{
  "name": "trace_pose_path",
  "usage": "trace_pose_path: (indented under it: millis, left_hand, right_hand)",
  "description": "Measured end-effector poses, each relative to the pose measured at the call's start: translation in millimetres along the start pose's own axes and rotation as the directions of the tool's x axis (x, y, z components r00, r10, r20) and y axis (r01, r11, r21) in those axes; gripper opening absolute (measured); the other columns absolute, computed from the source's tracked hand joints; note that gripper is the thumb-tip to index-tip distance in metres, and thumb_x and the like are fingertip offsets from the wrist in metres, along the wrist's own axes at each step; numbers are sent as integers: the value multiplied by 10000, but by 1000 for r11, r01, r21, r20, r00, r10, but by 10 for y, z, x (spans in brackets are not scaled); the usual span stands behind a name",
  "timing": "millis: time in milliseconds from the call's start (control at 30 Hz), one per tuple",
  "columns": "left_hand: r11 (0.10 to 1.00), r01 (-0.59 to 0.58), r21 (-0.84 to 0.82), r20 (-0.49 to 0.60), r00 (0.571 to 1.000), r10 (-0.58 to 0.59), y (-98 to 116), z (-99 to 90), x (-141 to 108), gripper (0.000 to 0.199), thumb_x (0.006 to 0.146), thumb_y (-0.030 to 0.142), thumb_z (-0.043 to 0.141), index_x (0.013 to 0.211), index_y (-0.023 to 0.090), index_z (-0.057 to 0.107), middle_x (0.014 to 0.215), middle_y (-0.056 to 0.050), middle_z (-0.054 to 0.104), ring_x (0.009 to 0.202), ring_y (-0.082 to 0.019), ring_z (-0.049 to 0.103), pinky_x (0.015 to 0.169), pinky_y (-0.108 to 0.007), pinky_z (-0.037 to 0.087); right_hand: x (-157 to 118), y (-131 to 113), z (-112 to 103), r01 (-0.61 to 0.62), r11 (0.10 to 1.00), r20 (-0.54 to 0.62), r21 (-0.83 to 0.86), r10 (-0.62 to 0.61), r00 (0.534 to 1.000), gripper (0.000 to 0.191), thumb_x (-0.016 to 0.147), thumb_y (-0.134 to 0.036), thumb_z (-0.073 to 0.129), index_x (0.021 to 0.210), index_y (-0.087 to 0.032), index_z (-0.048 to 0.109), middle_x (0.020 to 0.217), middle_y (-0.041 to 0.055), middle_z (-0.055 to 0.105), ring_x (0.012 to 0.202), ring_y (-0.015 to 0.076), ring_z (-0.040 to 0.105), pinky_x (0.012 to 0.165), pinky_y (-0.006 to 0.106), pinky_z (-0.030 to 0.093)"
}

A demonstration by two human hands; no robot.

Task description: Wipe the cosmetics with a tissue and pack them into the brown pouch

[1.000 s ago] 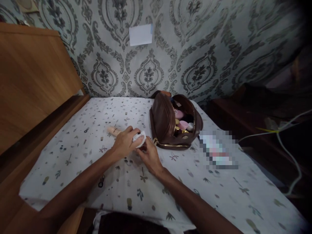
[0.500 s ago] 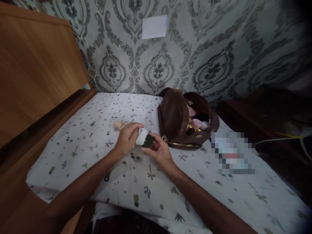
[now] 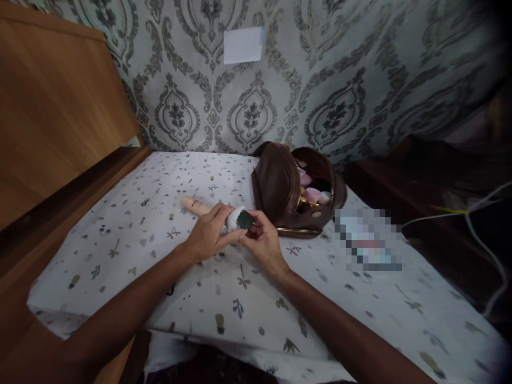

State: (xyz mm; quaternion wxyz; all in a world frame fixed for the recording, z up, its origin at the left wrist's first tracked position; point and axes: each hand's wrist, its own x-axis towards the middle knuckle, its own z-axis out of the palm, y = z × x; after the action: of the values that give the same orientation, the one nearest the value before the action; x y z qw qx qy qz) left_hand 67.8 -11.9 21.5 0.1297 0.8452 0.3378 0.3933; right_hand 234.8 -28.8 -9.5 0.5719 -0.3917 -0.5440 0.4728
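Note:
Between my two hands is a small rounded white container with a dark green end [image 3: 245, 219]; its exact kind I cannot make out. My left hand [image 3: 207, 233] wraps its white side, with the thumb stretched along the lower edge. Around the green end curl the fingers of my right hand [image 3: 263, 242]. A beige tube [image 3: 195, 206] lies on the cloth just beyond my left hand, partly covered by it. To the right of my hands stands a brown handbag [image 3: 276, 184], unzipped, with pink, white and gold-coloured items [image 3: 313, 194] inside.
A white patterned cloth [image 3: 120, 224] covers the table. At right lies a pixelated flat item [image 3: 368, 240], with a white cable [image 3: 436, 217] beyond it. A wooden cabinet [image 3: 60, 85] borders the left, and a patterned wall [image 3: 176, 106] with a white paper [image 3: 243, 45] stands behind.
The container has been turned so its green end faces me more. My left thumb has moved down across its lower side. More of the beige tube shows, and the view has shifted slightly.

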Motion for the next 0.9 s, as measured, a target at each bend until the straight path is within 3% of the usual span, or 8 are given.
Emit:
trace_pose_path:
  millis: [167, 367, 600, 733, 900]
  left_hand:
    - [996, 37, -84, -29, 999, -40, -5, 24, 6, 368, 996, 530, 428, 852, 198, 495, 757, 7, 479, 679, -149, 492, 618, -270, 388]
    - [935, 181, -306, -57, 976, -208, -26, -3, 47, 450, 1038, 491, 326, 678, 220, 350, 607, 37, 369, 579, -127, 395, 589, -279, 333]
    - [834, 261, -486, -10, 953, -304, -10, 78, 11, 509, 1016, 604, 297, 742, 203, 452, 708, 0, 497, 707, -158, 497, 693, -297, 413]
    - [794, 260, -550, 46, 958, -282, 1, 144, -38, 500, 1003, 635, 299, 808, 203, 460, 725, 5, 489, 697, -153, 484, 690, -297, 407]
    - [827, 168, -536, 37, 984, -175, -51, 155, -56, 518, 913, 687, 494, 1048, 188, 510, 857, -2, 527, 784, -164, 505, 735, -290, 413]
  right_hand:
    - [6, -39, -27, -30, 999, 90, 41, 26, 996, 518, 582, -340, 924, 992, -247, 622, 903, -19, 685, 816, 152, 643, 765, 277, 534]
    - [-19, -97, -10, -208, 957, 248, 203, 155, 956, 456, 609, -312, 914, 1010, -248, 706, 893, -16, 716, 783, 139, 639, 736, 269, 530]
    - [-8, -97, -10, -268, 885, 188, 380, 210, 959, 469, 601, -385, 918, 1025, -264, 760, 907, -15, 699, 715, 109, 556, 611, 213, 451]
    - [29, -81, -5, -234, 874, 144, 425, 190, 971, 477, 582, -376, 930, 1016, -279, 758, 986, -10, 717, 791, 122, 599, 694, 225, 501]
    - [38, -78, -15, -130, 930, 117, 343, 95, 989, 500, 596, -301, 928, 1053, -307, 726, 1003, -14, 732, 919, 154, 646, 823, 277, 536]
